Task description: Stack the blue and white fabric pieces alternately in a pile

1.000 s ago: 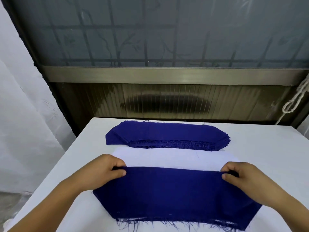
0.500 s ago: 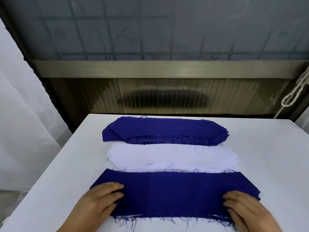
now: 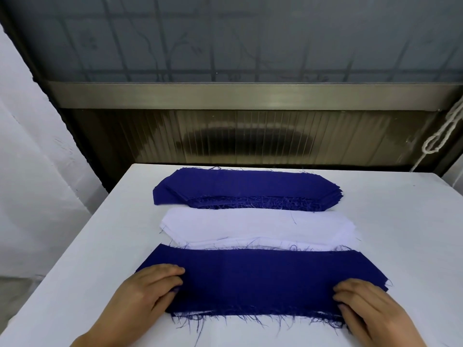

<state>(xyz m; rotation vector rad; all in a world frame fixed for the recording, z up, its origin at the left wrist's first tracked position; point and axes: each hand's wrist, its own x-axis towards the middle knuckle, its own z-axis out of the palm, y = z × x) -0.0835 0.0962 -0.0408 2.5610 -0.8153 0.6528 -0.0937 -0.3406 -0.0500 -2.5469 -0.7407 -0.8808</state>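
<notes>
At the frame's bottom, a left hand (image 3: 147,291) and right hand (image 3: 368,309) press flat, straight fingers (image 3: 170,271) on the frayed dark-blue fabric strip (image 3: 258,279), apparently squaring it atop the pile.

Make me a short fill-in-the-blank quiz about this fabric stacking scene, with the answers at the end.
1. The piece under both hands, left hand and right hand, is coloured ____.
2. The far pile by the window holds only ____ pieces.
3. The middle pile between the two blue ones is ____.
4. Everything lies on a ____ table.

Answers: blue; blue; white; white
</notes>
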